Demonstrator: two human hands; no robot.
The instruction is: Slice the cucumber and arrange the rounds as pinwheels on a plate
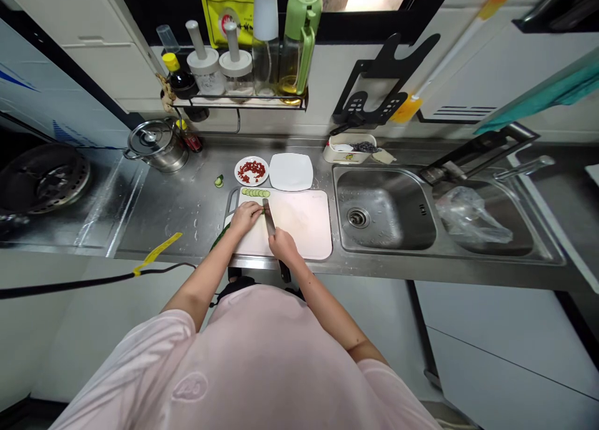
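Where cutting board (299,221) ends, steel sink (384,167) begins.

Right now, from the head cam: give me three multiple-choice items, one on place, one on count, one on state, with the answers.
1. Where do the cucumber slices beyond the left hand lie?
A) on the cutting board
B) on the square white plate
C) in the sink

2. How many basins does the steel sink have?
A) one
B) three
C) two

3. What is the state of the knife?
A) lying on the board
B) gripped in the right hand
C) gripped in the left hand

Answers:
1. A, the slices sit in a row along the board's far edge.
2. C, two basins sit side by side.
3. B, the right hand closes on the handle, with the blade on the board.
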